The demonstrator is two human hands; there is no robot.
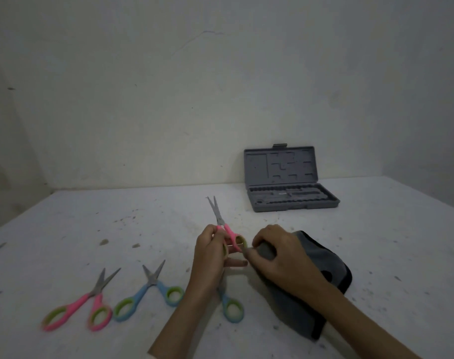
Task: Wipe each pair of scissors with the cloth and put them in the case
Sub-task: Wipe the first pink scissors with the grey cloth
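My left hand point(210, 257) holds a pink pair of scissors point(222, 224) by its handles, blades slightly apart and pointing up and away. My right hand point(280, 252) grips a fold of the dark grey cloth point(321, 257) and holds it against the pink handle ring. On the table at the left lie another pink pair point(83, 304) and a blue pair point(148, 294). A second blue pair point(231, 307) lies partly hidden under my left wrist. The grey plastic case point(293, 200) stands open at the back, lid upright against the wall.
The white table point(65, 229) is speckled with dirt marks. A pale wall rises right behind the case. The cloth drapes over the table beneath my right forearm, near the front edge.
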